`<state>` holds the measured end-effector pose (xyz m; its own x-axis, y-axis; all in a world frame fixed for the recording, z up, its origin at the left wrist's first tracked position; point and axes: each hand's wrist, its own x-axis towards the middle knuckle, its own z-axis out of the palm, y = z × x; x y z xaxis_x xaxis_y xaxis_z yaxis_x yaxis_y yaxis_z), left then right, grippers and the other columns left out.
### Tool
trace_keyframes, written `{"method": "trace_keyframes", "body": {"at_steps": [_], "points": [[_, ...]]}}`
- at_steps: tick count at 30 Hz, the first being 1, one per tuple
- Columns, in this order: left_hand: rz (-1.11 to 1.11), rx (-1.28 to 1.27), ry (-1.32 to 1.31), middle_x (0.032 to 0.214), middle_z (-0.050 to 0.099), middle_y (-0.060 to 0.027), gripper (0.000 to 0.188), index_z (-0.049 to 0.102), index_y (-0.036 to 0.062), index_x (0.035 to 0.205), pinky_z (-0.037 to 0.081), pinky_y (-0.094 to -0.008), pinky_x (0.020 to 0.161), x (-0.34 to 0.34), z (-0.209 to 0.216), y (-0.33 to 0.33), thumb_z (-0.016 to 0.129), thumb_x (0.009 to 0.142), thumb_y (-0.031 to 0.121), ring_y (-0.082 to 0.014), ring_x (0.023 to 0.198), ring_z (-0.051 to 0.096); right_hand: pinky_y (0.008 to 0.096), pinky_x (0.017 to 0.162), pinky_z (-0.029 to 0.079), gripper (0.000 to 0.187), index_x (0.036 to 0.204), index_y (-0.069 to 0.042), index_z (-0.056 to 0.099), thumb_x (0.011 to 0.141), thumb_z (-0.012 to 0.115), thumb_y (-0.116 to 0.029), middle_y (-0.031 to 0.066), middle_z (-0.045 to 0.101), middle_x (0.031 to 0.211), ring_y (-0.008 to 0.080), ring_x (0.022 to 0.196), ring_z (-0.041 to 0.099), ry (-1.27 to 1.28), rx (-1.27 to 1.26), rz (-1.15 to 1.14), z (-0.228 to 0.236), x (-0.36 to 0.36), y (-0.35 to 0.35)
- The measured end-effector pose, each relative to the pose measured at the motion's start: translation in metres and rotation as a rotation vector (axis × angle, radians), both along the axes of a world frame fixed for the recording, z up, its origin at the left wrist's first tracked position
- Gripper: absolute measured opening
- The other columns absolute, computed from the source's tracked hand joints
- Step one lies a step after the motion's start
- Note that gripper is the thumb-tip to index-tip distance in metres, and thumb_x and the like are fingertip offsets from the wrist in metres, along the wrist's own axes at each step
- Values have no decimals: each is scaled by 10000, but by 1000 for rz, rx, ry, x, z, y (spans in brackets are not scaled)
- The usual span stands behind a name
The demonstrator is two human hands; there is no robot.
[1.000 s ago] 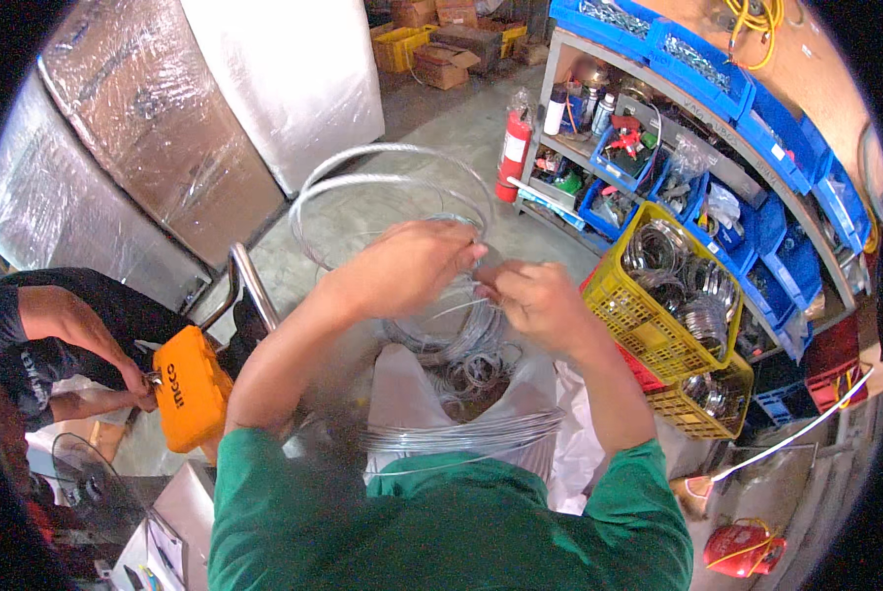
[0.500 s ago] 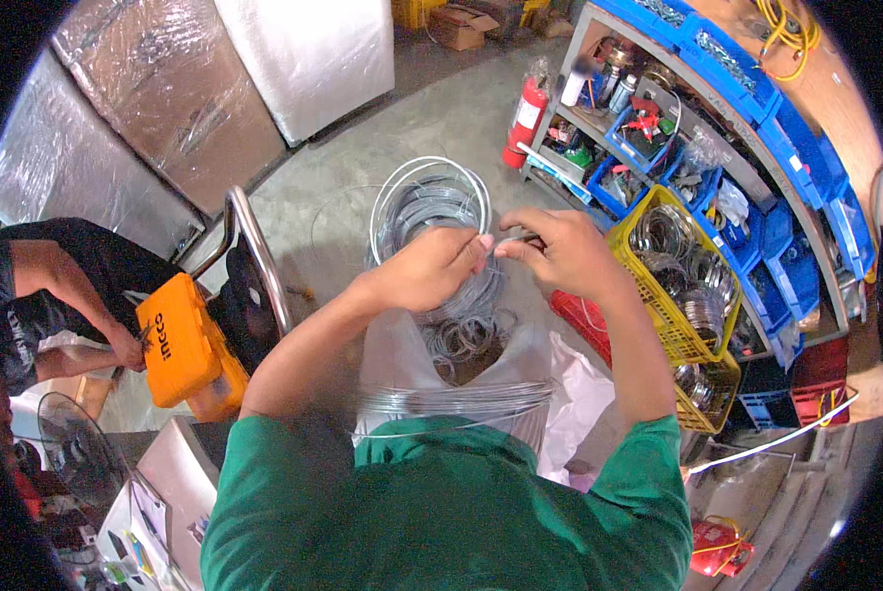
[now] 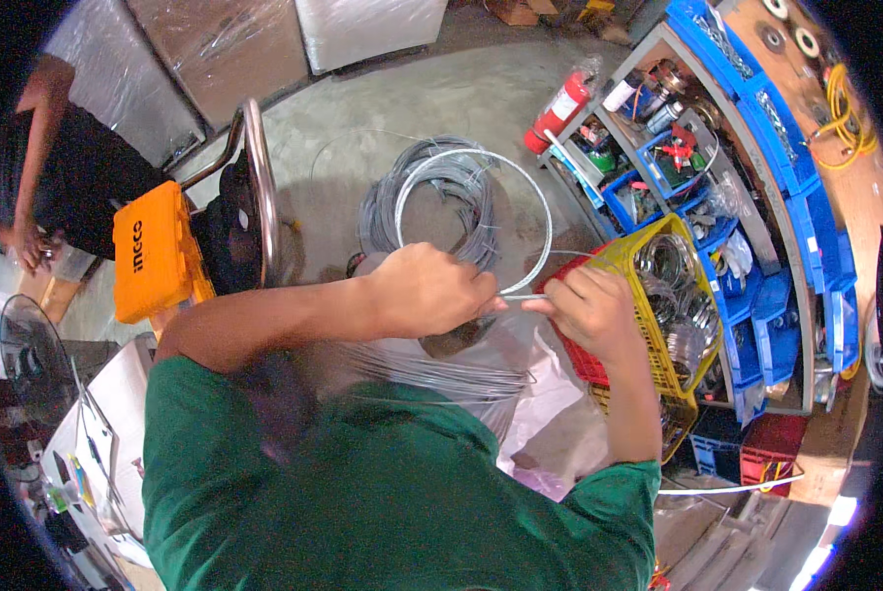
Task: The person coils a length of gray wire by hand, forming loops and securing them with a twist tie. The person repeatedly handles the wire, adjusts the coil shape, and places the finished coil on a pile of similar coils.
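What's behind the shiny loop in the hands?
Behind the loop are a grey coil and bare floor. The left hand covers some of the coil's near side, so that can't be seen.

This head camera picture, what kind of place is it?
Probably a workshop or parts store. You can tell from the rows of blue bins, the yellow crate of metal coils, and the looped silvery cable being held.

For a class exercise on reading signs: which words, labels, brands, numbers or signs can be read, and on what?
Orange tool case: large dark lettering, legible; I don't copy printed wording.
Red fire extinguisher: pale label, print too small to read.
Elsewhere, any print is too small or blurred to read.
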<state>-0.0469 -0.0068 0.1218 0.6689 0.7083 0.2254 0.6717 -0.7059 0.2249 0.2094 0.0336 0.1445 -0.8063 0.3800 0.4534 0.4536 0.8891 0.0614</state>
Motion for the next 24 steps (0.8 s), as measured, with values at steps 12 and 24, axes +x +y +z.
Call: {"method": "trace_keyframes", "body": {"at_steps": [12,24], "points": [[-83,-79,-64,657,611,-104,412,549,60,788,527,-452,482,-12,-6,-15,516,999,413,-314,575,655,347,461,404,316,735,-109,601,663,844,-298,15,408,605,190,537,517,-35,-45,81,4,3,-7],[-109,-135,-193,602,582,-111,367,545,79,798,520,-478,520,-11,-21,-34,470,1030,353,-319,572,643,380,564,462,379,791,-76,639,673,827,-384,59,503,661,266,623,569,89,-212,45,-8,15,10]]}}
